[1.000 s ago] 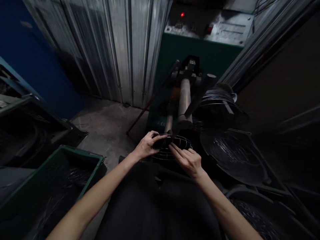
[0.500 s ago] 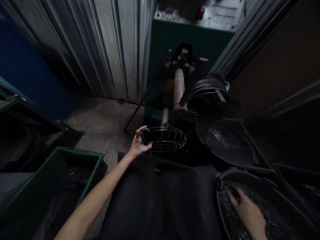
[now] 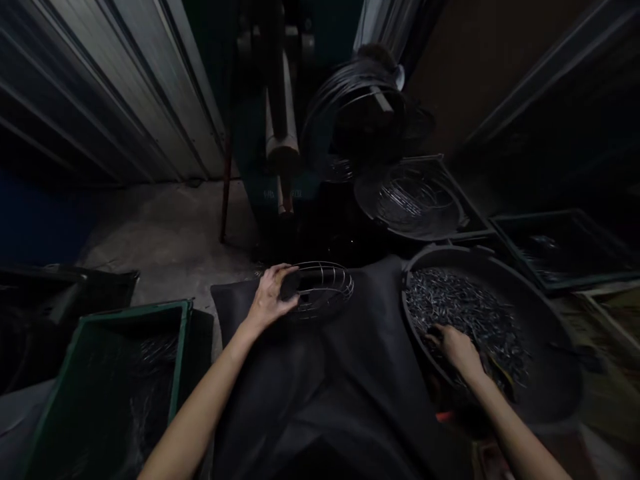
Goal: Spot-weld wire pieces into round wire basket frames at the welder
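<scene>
My left hand (image 3: 273, 293) is closed on the left side of a round wire cage (image 3: 327, 290), its thumb below and fingers above. The cage is made of thin metal rings joined by short wires and sits over the dark cloth (image 3: 320, 380) on my lap. My right hand (image 3: 455, 348) is at the near left side of a large dark round basin (image 3: 545, 373). Its fingers are curled together; what they hold, if anything, I cannot make out. Many small metal pieces (image 3: 465, 307) lie in the basin around that hand.
On the left stands a green crate (image 3: 183, 353) with thin wire parts inside. Ahead is a machine with a pale cylindrical arm (image 3: 287, 113). A wire coil (image 3: 350, 87) hangs to its right, above a shallow dish (image 3: 410, 200) of metal rods. Another crate (image 3: 565, 247) is farther right.
The view has turned down and to the right. My right hand has gone from among the metal pieces to the basin's near left side, fingers curled. My left hand keeps its hold on the cage.
</scene>
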Demonstrator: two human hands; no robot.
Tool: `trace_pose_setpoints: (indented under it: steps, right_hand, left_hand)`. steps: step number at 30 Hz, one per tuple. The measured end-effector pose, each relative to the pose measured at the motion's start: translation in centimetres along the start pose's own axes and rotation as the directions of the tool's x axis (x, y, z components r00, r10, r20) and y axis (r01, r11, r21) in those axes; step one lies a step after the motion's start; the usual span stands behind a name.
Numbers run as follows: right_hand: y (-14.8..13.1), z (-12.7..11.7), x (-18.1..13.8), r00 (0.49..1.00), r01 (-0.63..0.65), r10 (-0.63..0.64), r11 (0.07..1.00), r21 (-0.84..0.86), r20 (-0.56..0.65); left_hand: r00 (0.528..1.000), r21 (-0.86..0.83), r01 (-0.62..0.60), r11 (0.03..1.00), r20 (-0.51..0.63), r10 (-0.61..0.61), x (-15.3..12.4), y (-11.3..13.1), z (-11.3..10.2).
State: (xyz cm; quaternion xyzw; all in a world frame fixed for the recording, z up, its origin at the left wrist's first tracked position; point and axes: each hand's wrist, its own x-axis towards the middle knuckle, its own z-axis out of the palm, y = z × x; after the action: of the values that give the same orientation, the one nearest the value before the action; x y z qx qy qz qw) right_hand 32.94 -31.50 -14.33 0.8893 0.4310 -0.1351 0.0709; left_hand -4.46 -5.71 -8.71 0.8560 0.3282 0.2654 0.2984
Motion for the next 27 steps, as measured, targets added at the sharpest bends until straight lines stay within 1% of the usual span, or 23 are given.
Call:
trace_pose_setpoints:
  steps: [2, 3, 4, 5, 7, 8, 10, 12, 13, 14, 15, 16, 17, 18, 19, 20, 22, 24, 26, 27]
  right_hand:
    - [0.5, -0.1, -0.6, 1.000, -0.023, 0.023, 1.000, -0.012, -0.011]
    - [0.8, -0.2, -1.0, 0.999, -0.029, 0.029, 0.999, -0.026, -0.020]
    - [1.1, -0.2, -1.4, 0.999, -0.032, 0.031, 0.998, -0.045, -0.032]
    - [1.5, -0.4, -1.7, 0.999, -0.029, 0.026, 0.998, -0.064, -0.046]
    - [1.9, -0.8, -2.0, 0.996, -0.014, 0.008, 0.997, -0.073, -0.092]
    - [1.9, -1.3, -2.1, 0.992, -0.017, 0.010, 0.999, -0.049, -0.130]
    - [0.9, -3.1, -2.0, 0.974, -0.036, 0.053, 0.996, 0.077, -0.221]
    - [-1.8, -5.8, -2.0, 0.951, -0.040, 0.119, 0.962, 0.269, -0.285]
    - [-3.8, -7.4, -2.0, 0.948, -0.011, 0.128, 0.927, 0.376, -0.290]
    - [-6.2, -9.1, -2.1, 0.952, 0.040, 0.111, 0.879, 0.475, -0.285]
    - [-8.8, -10.8, -2.2, 0.962, 0.127, 0.042, 0.808, 0.576, -0.271]
    - [-11.5, -12.4, -2.3, 0.967, 0.215, -0.058, 0.713, 0.667, -0.250]
    - [-14.2, -13.7, -2.2, 0.960, 0.282, -0.177, 0.619, 0.733, -0.219]
    - [-16.7, -14.9, -2.1, 0.933, 0.335, -0.301, 0.534, 0.776, -0.196]
    - [-19.0, -15.7, -1.8, 0.891, 0.388, -0.410, 0.469, 0.793, -0.194]
    - [-20.9, -16.2, -1.4, 0.844, 0.441, -0.496, 0.425, 0.791, -0.204]
    - [-23.8, -16.5, -0.2, 0.754, 0.574, -0.595, 0.390, 0.720, -0.279]
    - [-25.4, -16.0, 0.9, 0.651, 0.732, -0.653, 0.405, 0.547, -0.387]
    - [-26.1, -15.4, 1.7, 0.511, 0.860, -0.723, 0.422, 0.289, -0.465]
    - [-26.3, -15.1, 2.0, 0.434, 0.897, -0.760, 0.415, 0.153, -0.485]
  left_hand:
    - [0.991, -0.012, -0.015, 1.000, 0.134, 0.016, 0.4, -0.1, -0.4]
    - [0.984, -0.013, -0.013, 1.000, 0.180, 0.015, 0.5, -0.1, -0.6]
    - [0.980, -0.006, -0.004, 1.000, 0.199, 0.005, 0.5, -0.1, -0.9]
    - [0.982, 0.005, 0.011, 1.000, 0.190, -0.011, 0.5, -0.1, -1.0]
    - [0.990, 0.026, 0.032, 0.999, 0.133, -0.036, 0.3, -0.1, -1.0]
    - [0.994, 0.031, 0.035, 0.999, 0.103, -0.038, 0.2, -0.1, -0.9]
    - [0.998, 0.017, 0.027, 0.999, 0.053, -0.028, 0.2, 0.0, -0.7]
    - [1.000, -0.014, 0.004, 1.000, 0.013, -0.004, 0.6, 0.2, -0.8]
    - [1.000, -0.025, -0.008, 1.000, -0.004, 0.008, 0.9, 0.4, -1.0]
    - [1.000, -0.030, -0.021, 0.999, -0.017, 0.020, 1.3, 0.6, -1.4]
    - [0.999, -0.028, -0.034, 0.999, -0.026, 0.034, 1.7, 0.9, -1.8]
    - [0.998, -0.021, -0.048, 0.999, -0.033, 0.048, 2.2, 1.2, -2.2]
    - [0.998, -0.010, -0.061, 0.998, -0.033, 0.060, 2.6, 1.5, -2.6]
    - [0.997, 0.003, -0.072, 0.997, -0.031, 0.072, 3.0, 1.8, -3.0]
    - [0.996, 0.016, -0.082, 0.997, -0.026, 0.082, 3.2, 2.1, -3.4]
    - [0.995, 0.028, -0.094, 0.995, -0.018, 0.094, 3.5, 2.4, -3.8]
    - [0.993, 0.050, -0.114, 0.992, -0.005, 0.114, 3.6, 2.7, -4.3]
    - [0.991, 0.055, -0.130, 0.990, -0.012, 0.131, 3.6, 2.8, -4.8]
    - [0.990, 0.039, -0.133, 0.990, -0.042, 0.134, 3.6, 2.7, -5.2]
    - [0.990, 0.028, -0.131, 0.991, -0.057, 0.132, 3.5, 2.7, -5.4]
